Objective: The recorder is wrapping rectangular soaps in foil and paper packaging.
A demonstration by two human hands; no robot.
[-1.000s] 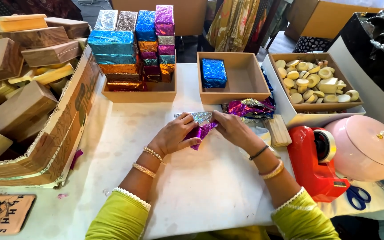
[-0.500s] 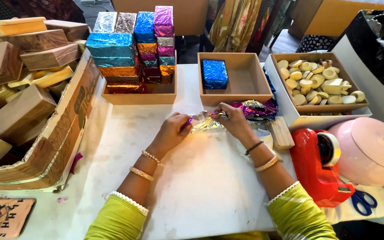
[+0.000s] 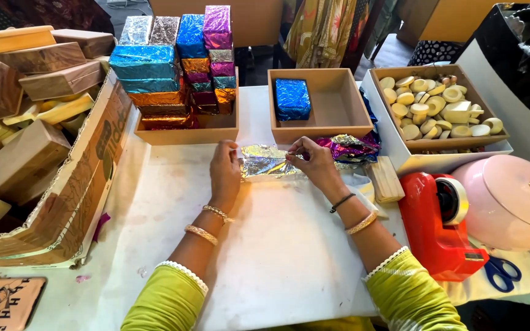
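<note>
Both hands hold one crinkled silver foil sheet (image 3: 266, 163) on the white table (image 3: 277, 257), just in front of two wooden trays. The left hand (image 3: 224, 168) has its grip pinched narrow on the sheet's left edge; the right hand (image 3: 314, 162) pinches its right side. The middle tray (image 3: 338, 122) holds one blue wrapped block (image 3: 292, 98). One red tape dispenser (image 3: 440, 224) stands to the right.

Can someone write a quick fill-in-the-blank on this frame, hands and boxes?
1. Both hands, left and right, hold a crinkled sheet of ____ foil.
2. The middle tray holds one box wrapped in ____ foil.
3. The tape dispenser is ____.
4. The scissors have ____ handles.

Missing words: silver; blue; red; blue
</note>
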